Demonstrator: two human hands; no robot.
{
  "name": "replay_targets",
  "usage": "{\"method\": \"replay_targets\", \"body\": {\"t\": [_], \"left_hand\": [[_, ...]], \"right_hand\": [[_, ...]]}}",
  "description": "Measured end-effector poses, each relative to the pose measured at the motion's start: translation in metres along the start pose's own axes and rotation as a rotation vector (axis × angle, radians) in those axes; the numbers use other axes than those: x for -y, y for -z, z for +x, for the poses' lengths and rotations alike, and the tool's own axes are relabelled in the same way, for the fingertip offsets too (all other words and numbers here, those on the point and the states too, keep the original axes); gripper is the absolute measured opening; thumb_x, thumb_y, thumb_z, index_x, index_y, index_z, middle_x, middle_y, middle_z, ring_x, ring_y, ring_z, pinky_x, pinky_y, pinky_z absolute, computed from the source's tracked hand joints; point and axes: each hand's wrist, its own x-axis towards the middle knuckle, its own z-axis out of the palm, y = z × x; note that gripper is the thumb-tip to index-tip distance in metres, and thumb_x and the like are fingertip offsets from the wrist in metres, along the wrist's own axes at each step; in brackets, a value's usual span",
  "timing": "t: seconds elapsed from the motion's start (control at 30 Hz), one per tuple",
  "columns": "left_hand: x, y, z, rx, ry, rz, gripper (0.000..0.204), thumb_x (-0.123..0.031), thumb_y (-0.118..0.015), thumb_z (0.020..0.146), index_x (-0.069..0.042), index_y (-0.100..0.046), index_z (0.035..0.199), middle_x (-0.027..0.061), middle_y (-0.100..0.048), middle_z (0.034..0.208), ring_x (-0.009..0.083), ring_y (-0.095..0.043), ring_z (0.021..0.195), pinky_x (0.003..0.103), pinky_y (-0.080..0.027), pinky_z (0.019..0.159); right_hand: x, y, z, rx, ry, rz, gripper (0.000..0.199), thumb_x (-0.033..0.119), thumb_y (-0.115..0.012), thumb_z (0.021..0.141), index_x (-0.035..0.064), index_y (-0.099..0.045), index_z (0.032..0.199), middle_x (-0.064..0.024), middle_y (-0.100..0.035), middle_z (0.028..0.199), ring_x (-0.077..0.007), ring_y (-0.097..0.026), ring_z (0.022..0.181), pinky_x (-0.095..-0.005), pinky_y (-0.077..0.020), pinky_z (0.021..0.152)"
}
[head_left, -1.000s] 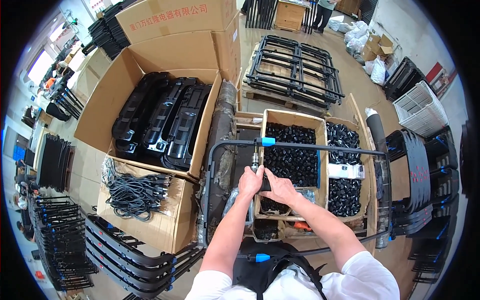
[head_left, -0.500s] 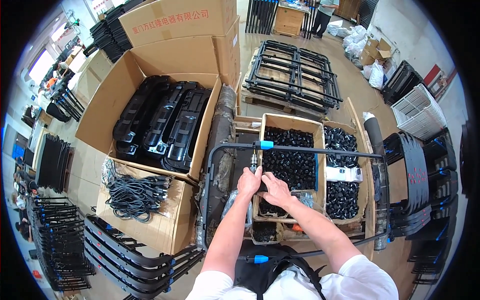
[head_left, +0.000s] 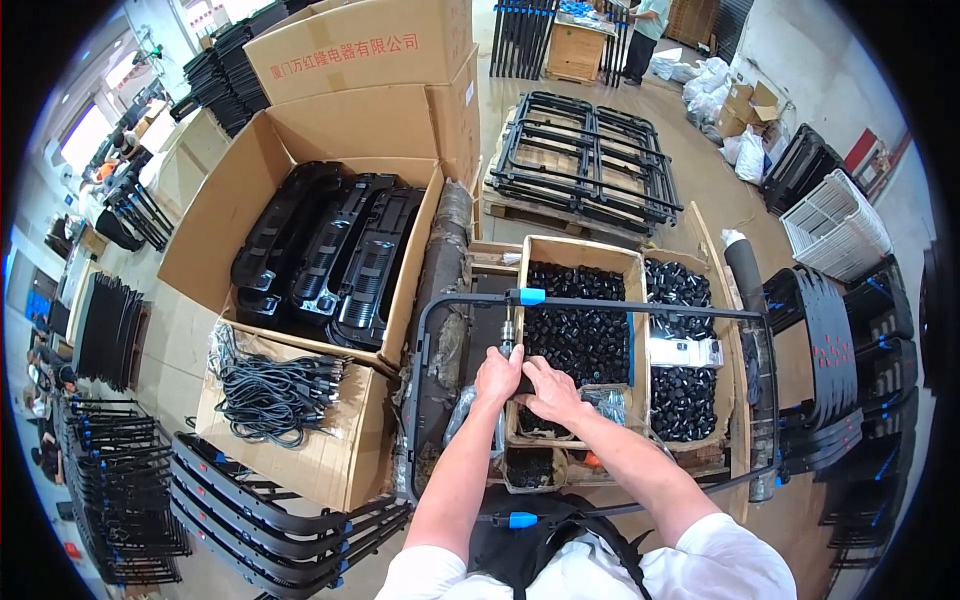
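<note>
Both my hands are closed around a power screwdriver [head_left: 508,332], whose metal chuck points away from me. My left hand [head_left: 498,376] wraps its body, and my right hand [head_left: 550,388] grips it close beside, hiding most of the tool. The bit reaches the far bar of a black rectangular tube frame [head_left: 640,308], just left of a blue clip [head_left: 531,297]. That frame lies across the work stand in front of me, and its near bar carries another blue clip [head_left: 522,520] by my body. Whether a screw sits at the bit is too small to tell.
Right of the tool, cardboard trays [head_left: 640,262] hold many small black caps, with a white box [head_left: 686,352] among them. A large carton [head_left: 215,205] of black panels stands left, behind a bundle of black cables [head_left: 272,395]. Stacked frames [head_left: 590,160] lie on a pallet ahead.
My view has shifted slightly, so the surroundings sit a little lower. Both hands stay on the screwdriver, its bit still at the far bar.
</note>
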Motion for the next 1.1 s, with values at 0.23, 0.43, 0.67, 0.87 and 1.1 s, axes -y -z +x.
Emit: {"method": "replay_targets", "body": {"t": [0.23,0.43,0.67,0.87,1.1], "left_hand": [[0.005,-0.003,-0.004,-0.014,-0.011,0.009,0.077,-0.065,-0.055,0.1,0.007,-0.058,0.128,0.0377,-0.069,0.12,0.0517,-0.067,0.118,0.056,-0.051,0.102],[0.013,-0.006,-0.01,-0.058,-0.041,0.019,0.076,-0.063,-0.056,0.101,0.01,-0.058,0.123,0.0383,-0.071,0.115,0.052,-0.068,0.114,0.054,-0.052,0.101],[0.016,-0.004,-0.027,-0.104,-0.173,0.198,0.07,-0.062,-0.058,0.099,0.007,-0.067,0.106,0.0342,-0.074,0.105,0.0498,-0.072,0.101,0.056,-0.056,0.092],[-0.02,0.003,-0.032,-0.149,-0.363,0.408,0.067,-0.064,-0.061,0.096,0.002,-0.075,0.088,0.0296,-0.075,0.086,0.0449,-0.076,0.086,0.053,-0.06,0.08],[-0.022,-0.004,-0.022,-0.147,-0.37,0.457,0.069,-0.064,-0.061,0.096,0.002,-0.078,0.089,0.0294,-0.075,0.085,0.0451,-0.076,0.084,0.052,-0.061,0.078]], "right_hand": [[0.001,-0.002,-0.007,-0.006,0.009,-0.002,0.055,0.025,-0.08,0.085,0.0054,-0.055,0.13,-0.0186,-0.056,0.134,-0.0428,-0.063,0.12,-0.0528,-0.0535,0.099],[0.003,-0.007,-0.012,-0.028,0.027,-0.015,0.054,0.026,-0.08,0.085,0.0045,-0.055,0.128,-0.019,-0.058,0.13,-0.044,-0.065,0.114,-0.0533,-0.0543,0.096],[-0.007,-0.011,-0.035,-0.088,0.08,-0.059,0.061,0.026,-0.081,0.084,0.0049,-0.054,0.134,-0.0202,-0.063,0.122,-0.0427,-0.069,0.105,-0.0525,-0.0565,0.091],[-0.022,0.006,-0.04,-0.064,-0.042,-0.054,0.076,0.028,-0.082,0.081,0.0035,-0.047,0.143,-0.0249,-0.069,0.119,-0.0445,-0.069,0.109,-0.0513,-0.0568,0.095],[-0.032,0.008,-0.031,-0.042,-0.056,-0.052,0.077,0.028,-0.082,0.08,0.0024,-0.046,0.143,-0.0255,-0.07,0.118,-0.0439,-0.07,0.108,-0.0508,-0.0574,0.094]]}}
